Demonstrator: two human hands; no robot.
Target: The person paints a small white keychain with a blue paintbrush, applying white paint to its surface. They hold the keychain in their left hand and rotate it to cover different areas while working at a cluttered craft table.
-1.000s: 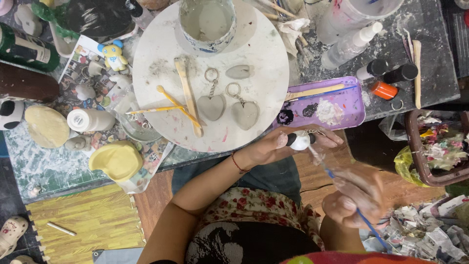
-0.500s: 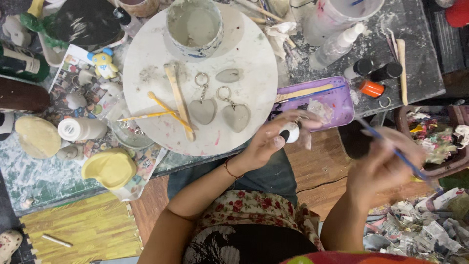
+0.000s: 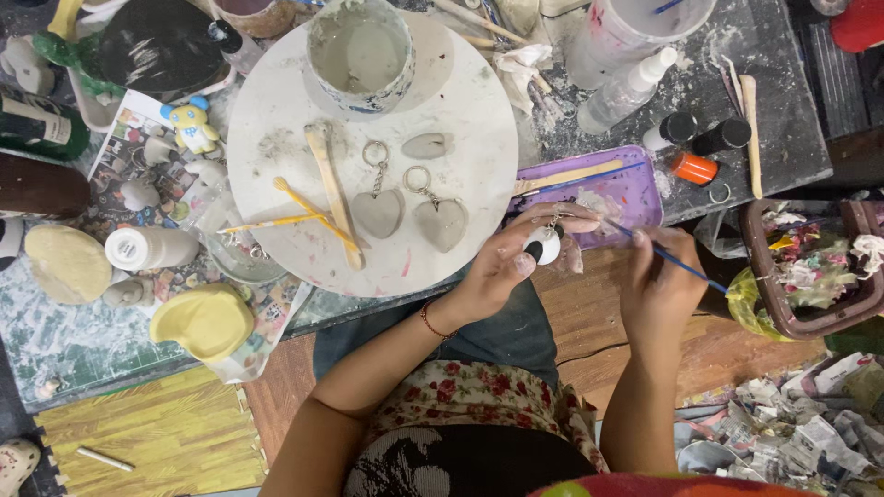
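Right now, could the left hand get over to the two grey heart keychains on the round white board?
Probably yes, but not freely: the left hand grips a small black-and-white piece, so it would have to set that down first. The heart keychains lie uncovered on the round white board, close by, with nothing between.

tray (image 3: 635,189): purple | brush (image 3: 677,260): blue | charm (image 3: 541,245): black-and-white | hearts (image 3: 378,213): grey

Round board (image 3: 460,83) at centre, cup (image 3: 359,51) on it at 12 o'clock, two hearts (image 3: 410,219) at 6, sticks (image 3: 327,193) at 8, tray (image 3: 635,189) at its 3 o'clock, left hand (image 3: 502,267) at 5 with charm (image 3: 543,244), right hand (image 3: 658,285) beside it with brush (image 3: 677,262), bottles (image 3: 695,147) beyond tray at 2.
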